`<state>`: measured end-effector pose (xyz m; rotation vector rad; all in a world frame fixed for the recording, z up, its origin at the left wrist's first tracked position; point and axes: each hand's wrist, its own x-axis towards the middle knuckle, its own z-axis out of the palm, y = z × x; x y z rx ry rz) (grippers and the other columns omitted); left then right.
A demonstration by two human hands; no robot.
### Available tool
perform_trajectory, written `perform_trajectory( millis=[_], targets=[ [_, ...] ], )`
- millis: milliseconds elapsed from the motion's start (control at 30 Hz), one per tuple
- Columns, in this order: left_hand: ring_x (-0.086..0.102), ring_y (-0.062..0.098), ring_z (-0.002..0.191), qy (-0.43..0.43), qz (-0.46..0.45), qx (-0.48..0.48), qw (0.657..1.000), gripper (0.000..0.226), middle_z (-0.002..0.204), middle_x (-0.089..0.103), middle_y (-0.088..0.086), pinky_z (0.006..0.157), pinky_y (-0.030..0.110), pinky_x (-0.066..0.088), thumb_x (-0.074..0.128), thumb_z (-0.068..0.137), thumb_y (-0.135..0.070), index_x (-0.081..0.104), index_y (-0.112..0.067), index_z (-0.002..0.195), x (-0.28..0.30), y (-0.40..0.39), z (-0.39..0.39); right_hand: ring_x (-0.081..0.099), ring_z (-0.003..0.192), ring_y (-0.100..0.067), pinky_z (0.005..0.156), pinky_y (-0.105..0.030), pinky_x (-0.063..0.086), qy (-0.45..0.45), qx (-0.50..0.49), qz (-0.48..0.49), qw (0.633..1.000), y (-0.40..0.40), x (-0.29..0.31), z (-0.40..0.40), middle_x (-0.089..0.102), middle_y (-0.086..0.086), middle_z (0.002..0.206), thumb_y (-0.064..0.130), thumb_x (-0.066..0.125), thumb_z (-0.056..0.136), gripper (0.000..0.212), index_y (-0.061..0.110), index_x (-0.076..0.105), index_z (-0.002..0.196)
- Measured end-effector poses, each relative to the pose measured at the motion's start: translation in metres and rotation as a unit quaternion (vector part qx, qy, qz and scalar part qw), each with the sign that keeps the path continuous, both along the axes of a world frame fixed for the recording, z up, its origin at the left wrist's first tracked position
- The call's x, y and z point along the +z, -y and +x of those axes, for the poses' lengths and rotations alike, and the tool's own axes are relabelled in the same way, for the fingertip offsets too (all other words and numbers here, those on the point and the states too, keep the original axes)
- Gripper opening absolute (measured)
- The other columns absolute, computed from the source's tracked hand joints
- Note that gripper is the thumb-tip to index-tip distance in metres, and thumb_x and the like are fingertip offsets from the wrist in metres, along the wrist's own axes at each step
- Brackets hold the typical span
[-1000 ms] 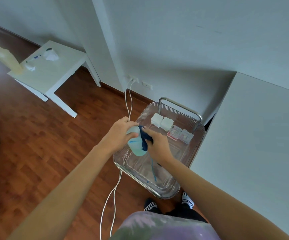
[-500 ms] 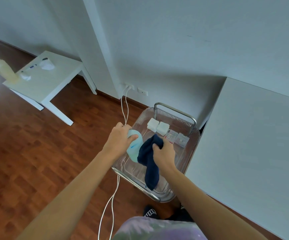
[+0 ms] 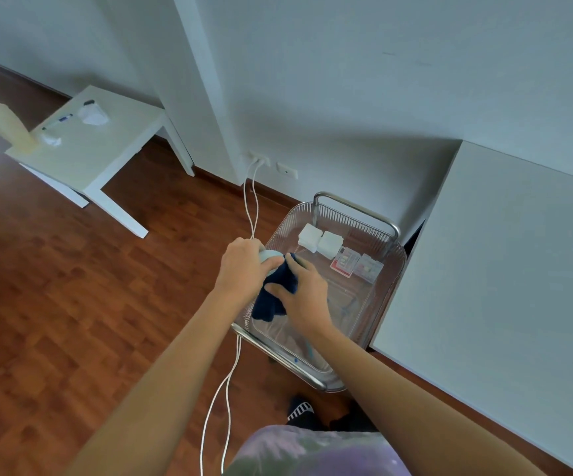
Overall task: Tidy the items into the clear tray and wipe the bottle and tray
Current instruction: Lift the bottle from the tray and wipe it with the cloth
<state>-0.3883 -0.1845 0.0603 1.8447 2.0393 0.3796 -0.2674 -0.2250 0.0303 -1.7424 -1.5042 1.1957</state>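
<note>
My left hand grips a pale blue bottle, of which only the top shows. My right hand presses a dark blue cloth against the bottle's side, covering most of it. Both hands hover over the near left part of the clear tray, which sits on a metal cart. At the tray's far end lie two white square pads and two small clear packets with coloured contents.
The cart's metal handle rises at the far end. A white table top is to the right. Two white cables run along the wooden floor to a wall socket. A small white side table with small items stands at the far left.
The cloth, which hung loose from my right hand half a second ago, is now bunched and wrapped against the bottle. Both hands have closed together over it.
</note>
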Motion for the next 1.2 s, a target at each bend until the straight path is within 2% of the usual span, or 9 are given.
perform_trajectory(
  millis=[100,200,333,433,633,767,900,1000,1200],
  targets=[
    [0.058,0.016,0.082,0.000,0.008,0.002,1.000,0.036,0.097,0.065,0.007,0.069,0.023,0.044,0.067,0.086,-0.041,0.069,-0.010,0.104,0.001,0.001,-0.002,0.044,0.129,-0.021,0.109,-0.031,0.033,-0.001,-0.007,0.019,1.000,-0.003,-0.005,-0.002,0.049,0.002,0.145,0.029,0.071,0.084,0.061,0.021,0.050,0.140],
    [0.058,0.016,0.083,0.011,0.010,-0.006,1.000,0.034,0.096,0.064,0.007,0.069,0.023,0.042,0.068,0.086,-0.040,0.069,-0.010,0.101,0.001,0.001,0.000,0.057,0.120,-0.020,0.104,-0.037,0.046,-0.034,-0.005,0.017,0.999,-0.008,-0.009,0.005,0.061,-0.001,0.135,0.025,0.075,0.080,0.056,0.022,0.057,0.133],
    [0.057,0.016,0.082,0.020,0.014,-0.014,1.000,0.034,0.095,0.063,0.008,0.067,0.024,0.044,0.069,0.086,-0.039,0.069,-0.009,0.101,0.001,0.003,0.003,0.067,0.101,-0.012,0.087,-0.026,0.056,-0.081,-0.011,0.007,0.997,-0.017,-0.015,0.022,0.074,-0.001,0.112,0.015,0.075,0.080,0.042,0.021,0.068,0.121],
    [0.058,0.021,0.086,0.021,0.014,-0.025,0.999,0.035,0.095,0.063,0.010,0.073,0.032,0.049,0.068,0.086,-0.040,0.070,-0.008,0.101,0.001,0.003,0.000,0.066,0.094,-0.008,0.080,-0.017,0.052,-0.094,-0.023,0.004,0.995,-0.029,-0.019,0.026,0.076,0.001,0.104,0.011,0.073,0.080,0.032,0.022,0.074,0.110],
    [0.060,0.020,0.089,0.029,0.004,-0.033,0.999,0.036,0.098,0.064,0.010,0.076,0.032,0.052,0.069,0.085,-0.040,0.070,-0.010,0.105,0.002,0.002,-0.003,0.067,0.099,-0.013,0.093,-0.034,0.056,-0.144,-0.050,-0.029,0.988,-0.042,-0.019,0.026,0.075,0.002,0.104,0.009,0.068,0.085,0.023,0.024,0.076,0.100],
    [0.058,0.017,0.094,0.057,0.006,-0.023,0.998,0.040,0.108,0.062,0.010,0.079,0.029,0.052,0.067,0.088,-0.038,0.066,-0.011,0.117,-0.001,0.006,-0.011,0.063,0.112,-0.019,0.099,-0.046,0.052,-0.238,-0.096,-0.049,0.965,-0.022,-0.023,0.039,0.070,-0.003,0.116,0.007,0.060,0.091,0.026,0.027,0.069,0.105],
    [0.054,0.010,0.099,0.070,0.047,-0.012,0.996,0.046,0.118,0.061,0.006,0.077,0.020,0.044,0.059,0.092,-0.042,0.060,-0.013,0.128,-0.016,0.023,-0.016,0.062,0.115,-0.015,0.102,-0.043,0.050,-0.270,-0.117,-0.050,0.954,-0.002,-0.036,0.052,0.066,-0.001,0.123,0.011,0.058,0.094,0.025,0.022,0.059,0.116],
    [0.054,0.015,0.106,0.076,0.079,-0.006,0.994,0.055,0.118,0.059,0.003,0.080,0.020,0.044,0.062,0.088,-0.048,0.057,-0.013,0.130,-0.027,0.032,-0.014,0.063,0.113,-0.007,0.099,-0.031,0.052,-0.279,-0.090,-0.014,0.956,-0.007,-0.033,0.044,0.069,0.007,0.119,0.010,0.053,0.096,0.024,0.022,0.062,0.114],
    [0.050,0.007,0.105,0.077,0.143,0.045,0.986,0.054,0.118,0.061,0.004,0.076,0.003,0.036,0.058,0.090,-0.047,0.055,-0.012,0.132,-0.040,0.037,-0.004,0.055,0.116,-0.002,0.101,-0.031,0.042,-0.247,-0.019,-0.024,0.969,-0.024,-0.033,0.003,0.062,0.027,0.119,0.022,0.041,0.100,0.033,0.049,0.057,0.110]
  ],
)
